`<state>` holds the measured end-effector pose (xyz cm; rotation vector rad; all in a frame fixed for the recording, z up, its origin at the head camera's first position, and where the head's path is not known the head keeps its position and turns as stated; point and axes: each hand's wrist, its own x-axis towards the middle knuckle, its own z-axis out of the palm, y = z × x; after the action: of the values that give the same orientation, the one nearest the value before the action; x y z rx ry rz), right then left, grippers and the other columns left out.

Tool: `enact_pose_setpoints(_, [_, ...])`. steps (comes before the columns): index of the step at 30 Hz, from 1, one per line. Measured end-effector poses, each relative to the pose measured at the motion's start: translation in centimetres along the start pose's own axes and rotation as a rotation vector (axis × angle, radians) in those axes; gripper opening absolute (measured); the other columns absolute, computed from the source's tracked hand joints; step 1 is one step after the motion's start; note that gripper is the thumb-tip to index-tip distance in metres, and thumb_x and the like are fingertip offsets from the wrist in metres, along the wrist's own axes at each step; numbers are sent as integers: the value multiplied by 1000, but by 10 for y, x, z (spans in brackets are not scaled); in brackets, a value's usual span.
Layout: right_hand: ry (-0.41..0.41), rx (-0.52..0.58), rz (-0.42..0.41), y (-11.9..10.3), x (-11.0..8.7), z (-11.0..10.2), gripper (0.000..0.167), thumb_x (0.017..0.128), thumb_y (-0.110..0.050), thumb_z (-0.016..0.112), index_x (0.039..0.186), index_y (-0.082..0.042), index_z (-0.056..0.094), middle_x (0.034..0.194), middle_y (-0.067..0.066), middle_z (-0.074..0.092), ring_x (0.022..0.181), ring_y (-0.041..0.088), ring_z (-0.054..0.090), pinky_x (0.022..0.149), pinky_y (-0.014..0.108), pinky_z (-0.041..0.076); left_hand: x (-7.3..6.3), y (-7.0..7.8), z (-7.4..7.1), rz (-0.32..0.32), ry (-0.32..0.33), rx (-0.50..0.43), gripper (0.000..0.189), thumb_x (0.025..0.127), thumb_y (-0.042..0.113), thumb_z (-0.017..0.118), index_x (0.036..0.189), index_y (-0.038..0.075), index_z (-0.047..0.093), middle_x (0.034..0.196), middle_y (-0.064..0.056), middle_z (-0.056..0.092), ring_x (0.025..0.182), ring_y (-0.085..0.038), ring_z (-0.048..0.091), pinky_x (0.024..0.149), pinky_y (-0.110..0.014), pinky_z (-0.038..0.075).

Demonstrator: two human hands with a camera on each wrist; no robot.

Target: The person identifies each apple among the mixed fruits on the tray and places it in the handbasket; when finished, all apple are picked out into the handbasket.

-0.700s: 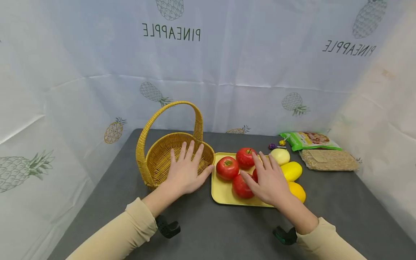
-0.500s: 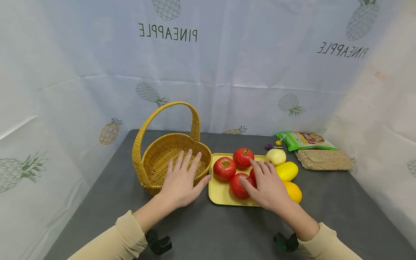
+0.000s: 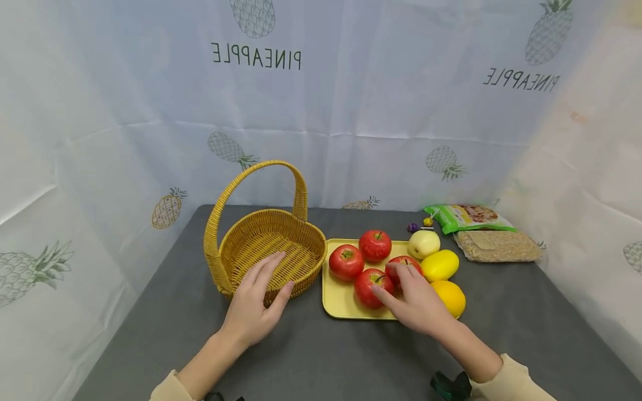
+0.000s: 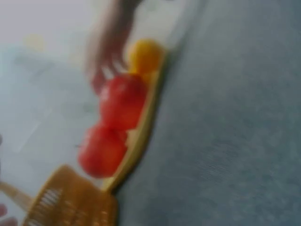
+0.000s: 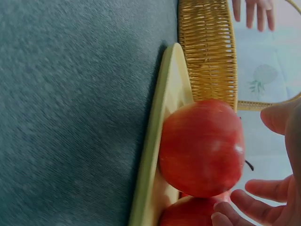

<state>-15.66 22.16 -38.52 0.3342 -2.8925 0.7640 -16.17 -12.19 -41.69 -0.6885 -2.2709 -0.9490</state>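
My right hand (image 3: 418,303) hovers over the yellow tray (image 3: 335,303) with relaxed, parted fingers. Its thumb and fingertips hang beside the front red apple (image 3: 370,293) and a second red apple (image 3: 404,260) partly behind it; in the right wrist view the thumb stands apart from the large apple (image 5: 202,148), and whether a fingertip touches fruit is unclear. Two more red apples, left (image 3: 346,262) and back (image 3: 375,245), lie on the tray. My left hand (image 3: 251,312), fingers loosely extended and holding nothing, is above the near rim of a woven basket (image 3: 273,248) with a tall handle.
Along the tray's right side lie a pale green round fruit (image 3: 424,244), a yellow oval fruit (image 3: 441,265) and an orange-yellow fruit (image 3: 450,299). Behind are two small lollipops (image 3: 413,227), a green packet (image 3: 468,217) and a clear bag of grains (image 3: 497,247). A pineapple-print curtain (image 3: 361,100) surrounds the table.
My left hand has drawn back toward me from over the basket, its fingers now closer together. The right hand has lowered slightly toward the front apples, fingers bending more.
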Motion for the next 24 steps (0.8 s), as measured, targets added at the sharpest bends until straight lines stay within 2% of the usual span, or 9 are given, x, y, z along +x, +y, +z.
enact_pose_setpoints(3, [-4,29,6,3,0,4,73,94,-63,65,137,-5,55,128,13,58,113,27,58,98,52,51,-4,-3,-5,18,88,-77,56,96,16,71,149,16,54,142,-4,58,126,-22,57,101,-38,49])
enact_pose_setpoints(6, [5,33,4,5,-1,8,73,94,-62,66,137,-5,55,129,13,58,114,27,58,98,52,50,-11,-4,-10,-23,116,-163,49,97,8,69,144,15,60,132,-2,63,115,-20,63,91,-29,54])
enact_pose_setpoints(10, [15,38,0,6,-2,13,71,93,-60,69,136,-5,55,127,12,58,113,26,57,98,51,51,-20,-5,-22,-80,108,-240,40,99,2,65,137,14,65,120,1,69,103,-19,69,85,-22,56])
enact_pose_setpoints(16, [15,26,-1,8,-2,18,73,92,-60,70,138,-5,53,128,12,58,113,27,58,98,52,51,-18,-20,-40,-93,83,-305,27,103,0,56,120,14,71,90,-1,75,78,-16,72,68,-24,58])
enact_pose_setpoints(18, [17,19,9,8,-3,19,74,92,-60,70,138,-5,53,128,13,58,114,28,58,98,53,51,-19,-25,-42,-87,125,-334,25,103,-2,54,111,12,73,81,-1,73,70,-14,70,62,-25,58])
enact_pose_setpoints(21, [14,15,20,10,-4,22,76,91,-62,69,138,-5,53,130,13,57,116,29,57,98,54,51,-26,-32,-41,-76,223,-349,24,101,-6,55,94,8,73,71,-1,69,61,-11,67,58,-24,57])
enact_pose_setpoints(24, [18,26,23,12,-4,21,77,91,-63,69,139,-5,52,131,14,57,117,29,56,98,54,51,-33,-43,-42,-116,289,-326,25,100,-7,56,83,7,69,67,0,66,59,-10,65,58,-21,55])
